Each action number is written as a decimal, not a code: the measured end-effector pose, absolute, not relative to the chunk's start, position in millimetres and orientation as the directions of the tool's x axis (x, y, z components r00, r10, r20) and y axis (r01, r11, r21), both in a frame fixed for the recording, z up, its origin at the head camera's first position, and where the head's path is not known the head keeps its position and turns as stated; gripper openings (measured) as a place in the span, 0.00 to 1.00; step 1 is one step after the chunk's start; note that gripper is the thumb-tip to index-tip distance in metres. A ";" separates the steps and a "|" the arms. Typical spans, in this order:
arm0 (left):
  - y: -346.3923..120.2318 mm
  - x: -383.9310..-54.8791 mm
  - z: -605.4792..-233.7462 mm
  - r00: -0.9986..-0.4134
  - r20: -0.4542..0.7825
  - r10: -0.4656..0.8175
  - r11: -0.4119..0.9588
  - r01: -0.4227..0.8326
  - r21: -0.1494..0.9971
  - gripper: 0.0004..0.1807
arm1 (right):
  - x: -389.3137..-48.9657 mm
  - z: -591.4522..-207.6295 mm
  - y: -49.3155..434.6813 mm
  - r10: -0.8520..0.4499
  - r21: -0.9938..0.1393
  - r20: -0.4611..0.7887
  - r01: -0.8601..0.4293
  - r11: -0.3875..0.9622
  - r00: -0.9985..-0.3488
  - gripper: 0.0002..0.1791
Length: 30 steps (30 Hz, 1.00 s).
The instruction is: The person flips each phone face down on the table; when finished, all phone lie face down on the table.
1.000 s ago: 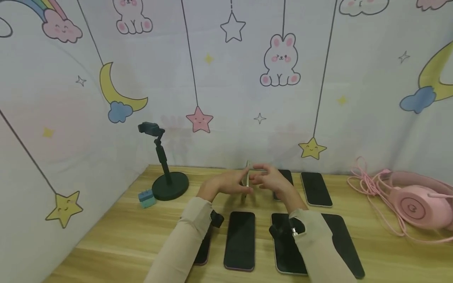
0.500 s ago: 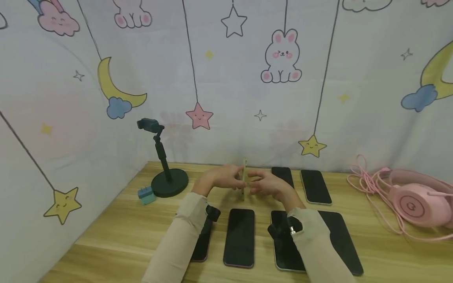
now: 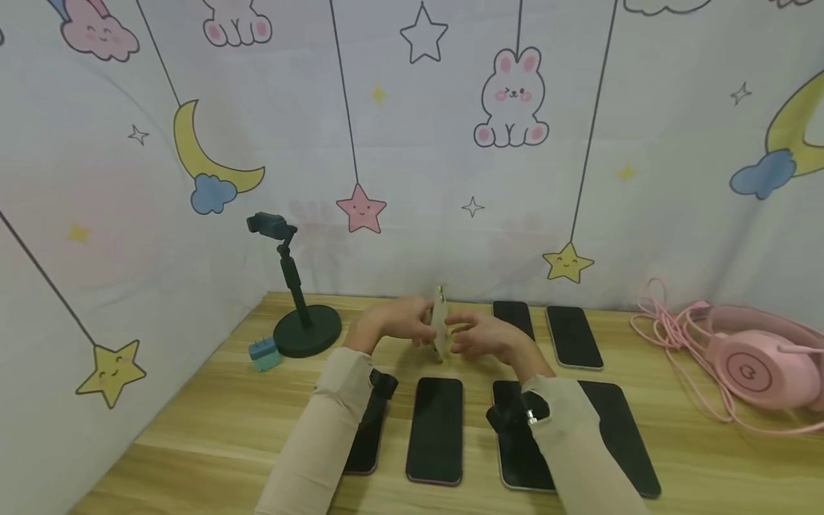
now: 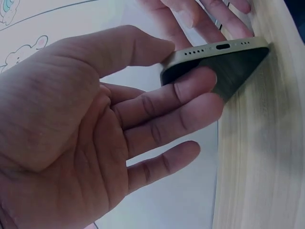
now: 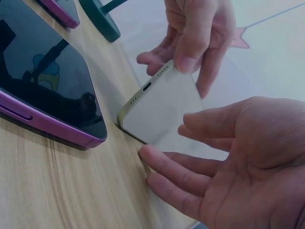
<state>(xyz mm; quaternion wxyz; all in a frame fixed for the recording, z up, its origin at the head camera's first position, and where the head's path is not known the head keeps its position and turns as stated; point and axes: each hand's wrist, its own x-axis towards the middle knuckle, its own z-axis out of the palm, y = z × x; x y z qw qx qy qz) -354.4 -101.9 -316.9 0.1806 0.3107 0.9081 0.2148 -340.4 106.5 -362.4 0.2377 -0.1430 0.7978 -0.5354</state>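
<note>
A white-backed, dark-screened phone [image 3: 440,322], pale gold-framed, with 1 port and 2 rows of holes, stands on its long edge near the worktop's [image 3: 193,458] far edge. The left hand [image 3: 400,319] pinches it; the right hand's [image 3: 488,336] fingers spread beside its back. The headset's [image 3: 749,368] emblem is unreadable.

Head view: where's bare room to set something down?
Bare: pale wooden table between the blue block and beige left sleeve; also in front of the pink cable. Crowded: centre, where the left hand and right hand flank a cream phone behind black-screened phones.
</note>
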 end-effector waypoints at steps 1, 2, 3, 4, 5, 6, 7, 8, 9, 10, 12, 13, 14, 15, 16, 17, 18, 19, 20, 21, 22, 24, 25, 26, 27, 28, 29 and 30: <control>-102.5 -354.7 -316.4 -0.743 -0.194 0.640 0.716 0.486 0.502 0.14 | -340.5 -361.6 106.8 -0.481 -0.920 -0.226 0.024 0.390 -0.847 0.28; -103.0 -354.8 -315.9 -0.744 -0.194 0.639 0.717 0.485 0.501 0.13 | -340.8 -361.0 107.3 -0.482 -0.918 -0.223 0.017 0.395 -0.847 0.28; -103.9 -355.1 -315.7 -0.748 -0.198 0.634 0.723 0.482 0.494 0.11 | -340.8 -360.1 107.5 -0.480 -0.917 -0.225 0.018 0.399 -0.848 0.28; -104.6 -355.5 -315.7 -0.748 -0.204 0.631 0.727 0.478 0.493 0.10 | -341.0 -359.6 107.6 -0.477 -0.915 -0.227 0.019 0.403 -0.849 0.28; -105.3 -355.5 -315.8 -0.748 -0.209 0.630 0.730 0.479 0.488 0.09 | -341.1 -359.3 107.5 -0.472 -0.914 -0.229 0.020 0.406 -0.851 0.29; -106.2 -356.1 -316.5 -0.749 -0.213 0.628 0.733 0.477 0.485 0.08 | -340.9 -359.1 107.3 -0.467 -0.912 -0.230 0.023 0.409 -0.854 0.28; -106.8 -356.5 -317.0 -0.750 -0.216 0.626 0.736 0.475 0.482 0.07 | -340.9 -359.1 107.2 -0.465 -0.910 -0.231 0.022 0.413 -0.855 0.28; -107.4 -356.7 -317.8 -0.749 -0.223 0.624 0.738 0.470 0.485 0.07 | -340.8 -359.2 107.1 -0.463 -0.908 -0.229 0.017 0.419 -0.856 0.28; -107.9 -356.9 -318.5 -0.750 -0.231 0.620 0.740 0.461 0.489 0.06 | -340.6 -359.3 106.7 -0.457 -0.909 -0.233 0.025 0.416 -0.858 0.28; -108.5 -356.9 -319.2 -0.750 -0.237 0.617 0.741 0.453 0.496 0.07 | -340.5 -359.7 106.5 -0.456 -0.908 -0.231 0.023 0.418 -0.860 0.28; -109.5 -357.1 -320.9 -0.753 -0.247 0.610 0.743 0.436 0.508 0.08 | -339.8 -360.3 106.2 -0.458 -0.908 -0.226 0.015 0.419 -0.859 0.28; -109.7 -356.8 -321.4 -0.754 -0.253 0.606 0.745 0.427 0.513 0.09 | -339.4 -360.4 106.2 -0.462 -0.907 -0.225 0.011 0.421 -0.858 0.28; -109.8 -356.7 -322.1 -0.754 -0.259 0.603 0.746 0.420 0.516 0.09 | -339.0 -360.4 106.2 -0.462 -0.907 -0.226 0.012 0.422 -0.858 0.28; -109.7 -356.9 -322.7 -0.755 -0.261 0.602 0.747 0.415 0.520 0.10 | -338.5 -360.1 106.3 -0.462 -0.908 -0.229 0.018 0.418 -0.857 0.28; -109.8 -356.9 -323.7 -0.756 -0.262 0.600 0.746 0.410 0.525 0.11 | -337.9 -360.0 106.2 -0.459 -0.907 -0.230 0.018 0.421 -0.858 0.28; -109.7 -357.0 -324.4 -0.757 -0.263 0.598 0.746 0.405 0.529 0.11 | -337.6 -359.7 106.3 -0.458 -0.906 -0.231 0.018 0.423 -0.858 0.28; -109.7 -357.5 -325.7 -0.757 -0.264 0.597 0.744 0.401 0.534 0.12 | -337.3 -359.3 106.4 -0.456 -0.906 -0.232 0.020 0.423 -0.859 0.28; -109.8 -358.0 -326.9 -0.759 -0.266 0.594 0.745 0.393 0.539 0.12 | -337.3 -359.0 106.6 -0.455 -0.905 -0.232 0.020 0.424 -0.860 0.28; -109.7 -358.6 -328.3 -0.761 -0.273 0.589 0.745 0.380 0.548 0.13 | -337.5 -358.8 106.8 -0.452 -0.906 -0.233 0.023 0.424 -0.861 0.28; -109.7 -359.2 -329.7 -0.761 -0.280 0.585 0.745 0.368 0.557 0.14 | -337.7 -358.6 107.0 -0.450 -0.905 -0.233 0.023 0.425 -0.862 0.28; -109.8 -359.6 -331.0 -0.762 -0.290 0.578 0.746 0.351 0.566 0.15 | -338.1 -358.6 107.3 -0.448 -0.905 -0.235 0.025 0.425 -0.863 0.28; -110.0 -360.2 -333.4 -0.766 -0.308 0.564 0.751 0.321 0.577 0.17 | -339.0 -358.8 107.6 -0.451 -0.905 -0.235 0.025 0.425 -0.861 0.28; -109.9 -360.1 -333.8 -0.768 -0.315 0.557 0.754 0.309 0.580 0.17 | -339.3 -359.0 107.8 -0.452 -0.905 -0.234 0.023 0.425 -0.861 0.28; -109.8 -360.1 -334.2 -0.771 -0.319 0.552 0.757 0.302 0.580 0.18 | -339.5 -359.3 107.8 -0.453 -0.905 -0.233 0.022 0.424 -0.861 0.28; -109.7 -360.1 -334.6 -0.771 -0.322 0.549 0.759 0.299 0.579 0.17 | -339.6 -359.7 107.9 -0.456 -0.903 -0.230 0.014 0.429 -0.860 0.28; -109.7 -360.2 -335.1 -0.770 -0.327 0.548 0.761 0.298 0.576 0.17 | -339.7 -360.4 107.9 -0.456 -0.902 -0.230 0.012 0.431 -0.860 0.28; -109.8 -360.2 -335.8 -0.770 -0.330 0.547 0.766 0.300 0.569 0.16 | -339.6 -361.0 107.8 -0.457 -0.900 -0.229 0.008 0.436 -0.859 0.27; -109.9 -360.3 -336.7 -0.767 -0.336 0.547 0.768 0.300 0.566 0.16 | -339.5 -361.7 107.7 -0.458 -0.899 -0.231 0.009 0.438 -0.858 0.27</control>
